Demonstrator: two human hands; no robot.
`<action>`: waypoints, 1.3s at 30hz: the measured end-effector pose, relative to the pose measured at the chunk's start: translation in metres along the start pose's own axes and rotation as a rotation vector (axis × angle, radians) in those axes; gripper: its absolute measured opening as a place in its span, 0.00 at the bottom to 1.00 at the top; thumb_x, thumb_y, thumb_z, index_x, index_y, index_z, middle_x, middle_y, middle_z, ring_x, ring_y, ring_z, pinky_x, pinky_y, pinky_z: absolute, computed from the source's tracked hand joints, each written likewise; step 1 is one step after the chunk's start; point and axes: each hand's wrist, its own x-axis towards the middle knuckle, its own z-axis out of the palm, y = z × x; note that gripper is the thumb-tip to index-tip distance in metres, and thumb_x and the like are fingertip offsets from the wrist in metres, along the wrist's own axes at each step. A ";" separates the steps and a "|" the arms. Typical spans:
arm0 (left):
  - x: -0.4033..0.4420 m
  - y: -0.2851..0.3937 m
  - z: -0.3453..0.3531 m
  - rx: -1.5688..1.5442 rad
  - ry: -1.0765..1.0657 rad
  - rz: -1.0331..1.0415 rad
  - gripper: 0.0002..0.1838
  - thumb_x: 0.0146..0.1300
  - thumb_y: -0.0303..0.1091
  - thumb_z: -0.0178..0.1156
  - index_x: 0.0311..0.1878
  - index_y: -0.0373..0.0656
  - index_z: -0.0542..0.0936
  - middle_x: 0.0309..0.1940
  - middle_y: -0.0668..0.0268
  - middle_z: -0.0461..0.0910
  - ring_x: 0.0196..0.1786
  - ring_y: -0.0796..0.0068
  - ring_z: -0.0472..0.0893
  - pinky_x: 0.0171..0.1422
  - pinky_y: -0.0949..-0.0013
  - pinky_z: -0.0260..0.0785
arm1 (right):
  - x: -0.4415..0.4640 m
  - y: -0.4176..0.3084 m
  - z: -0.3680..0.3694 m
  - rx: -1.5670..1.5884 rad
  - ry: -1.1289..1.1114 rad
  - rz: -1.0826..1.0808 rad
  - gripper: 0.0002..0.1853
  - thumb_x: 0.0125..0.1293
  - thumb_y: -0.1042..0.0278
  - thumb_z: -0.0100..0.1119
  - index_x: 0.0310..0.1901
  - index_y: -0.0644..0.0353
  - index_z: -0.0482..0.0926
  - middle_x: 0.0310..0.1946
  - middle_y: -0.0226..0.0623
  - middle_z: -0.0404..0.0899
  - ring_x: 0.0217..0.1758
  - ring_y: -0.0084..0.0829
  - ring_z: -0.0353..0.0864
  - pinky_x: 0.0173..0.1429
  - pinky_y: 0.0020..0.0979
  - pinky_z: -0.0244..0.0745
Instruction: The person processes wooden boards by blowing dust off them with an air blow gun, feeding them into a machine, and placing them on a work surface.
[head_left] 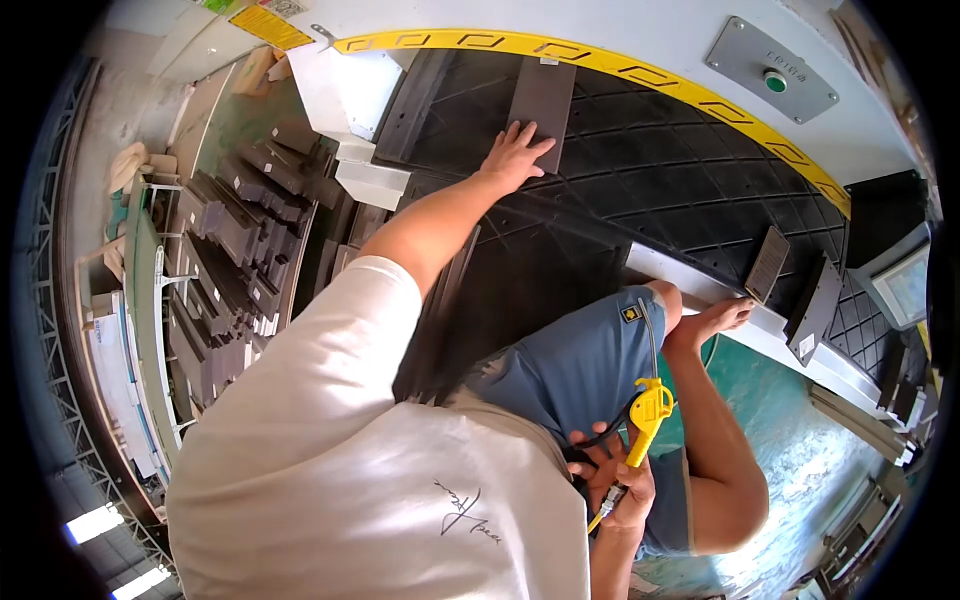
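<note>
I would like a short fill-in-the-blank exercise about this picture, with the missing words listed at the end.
1. The air blow gun in the right hand has a ____ handle.
2. The dark flat panel is touched by exactly ____ hand, namely the left hand.
3. The round push button on the metal plate is coloured ____.

Missing words: yellow; one; green.

Green button (775,82) on metal plate (737,52)
</note>
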 end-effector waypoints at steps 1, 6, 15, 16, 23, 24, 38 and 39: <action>0.000 -0.006 -0.001 0.007 -0.010 0.024 0.38 0.69 0.45 0.71 0.82 0.63 0.70 0.85 0.52 0.58 0.86 0.41 0.57 0.87 0.44 0.55 | 0.003 -0.003 0.002 -0.017 0.004 -0.003 0.40 0.66 0.77 0.59 0.80 0.59 0.60 0.70 0.60 0.74 0.74 0.71 0.74 0.64 0.63 0.86; -0.005 -0.034 -0.011 -0.004 -0.024 0.044 0.37 0.69 0.42 0.71 0.80 0.62 0.72 0.85 0.56 0.61 0.86 0.45 0.59 0.86 0.50 0.60 | 0.019 -0.018 0.019 -0.174 0.047 -0.098 0.39 0.67 0.77 0.58 0.79 0.65 0.58 0.68 0.61 0.75 0.72 0.67 0.77 0.57 0.58 0.91; -0.005 -0.040 -0.004 0.051 0.074 0.135 0.36 0.64 0.43 0.74 0.77 0.56 0.76 0.80 0.54 0.68 0.80 0.43 0.68 0.81 0.50 0.67 | 0.082 -0.064 0.104 -0.597 0.102 -0.405 0.36 0.69 0.73 0.57 0.77 0.69 0.59 0.66 0.58 0.76 0.67 0.54 0.84 0.47 0.46 0.95; -0.004 -0.038 -0.007 0.041 0.059 0.123 0.36 0.65 0.41 0.73 0.77 0.57 0.76 0.80 0.55 0.67 0.80 0.43 0.68 0.81 0.50 0.67 | 0.089 -0.067 0.112 -0.637 0.111 -0.445 0.36 0.69 0.73 0.57 0.77 0.69 0.59 0.67 0.58 0.75 0.67 0.54 0.84 0.47 0.45 0.95; -0.007 -0.039 -0.009 0.031 0.000 0.086 0.36 0.67 0.40 0.71 0.79 0.60 0.74 0.83 0.58 0.65 0.83 0.45 0.65 0.81 0.51 0.69 | 0.128 -0.100 0.168 -0.720 0.083 -0.627 0.33 0.70 0.77 0.47 0.77 0.69 0.57 0.68 0.61 0.75 0.68 0.49 0.85 0.46 0.39 0.96; -0.005 -0.038 -0.009 0.030 -0.008 0.090 0.36 0.67 0.41 0.71 0.79 0.60 0.73 0.83 0.58 0.65 0.83 0.45 0.65 0.81 0.51 0.69 | 0.132 -0.104 0.171 -0.716 0.061 -0.635 0.33 0.70 0.78 0.47 0.77 0.68 0.58 0.68 0.61 0.75 0.68 0.48 0.85 0.46 0.39 0.96; -0.003 -0.042 -0.007 0.085 -0.024 0.086 0.37 0.68 0.43 0.71 0.80 0.60 0.72 0.84 0.57 0.64 0.83 0.43 0.65 0.83 0.52 0.67 | 0.136 -0.072 0.122 -0.658 0.078 -0.307 0.32 0.68 0.78 0.48 0.75 0.63 0.62 0.65 0.53 0.79 0.66 0.48 0.84 0.42 0.41 0.94; -0.003 -0.039 -0.005 0.088 -0.019 0.096 0.37 0.68 0.43 0.71 0.80 0.60 0.72 0.84 0.57 0.64 0.82 0.42 0.66 0.84 0.52 0.66 | 0.125 -0.060 0.114 -0.667 0.076 -0.281 0.32 0.68 0.77 0.49 0.75 0.64 0.62 0.65 0.53 0.79 0.66 0.48 0.84 0.44 0.42 0.94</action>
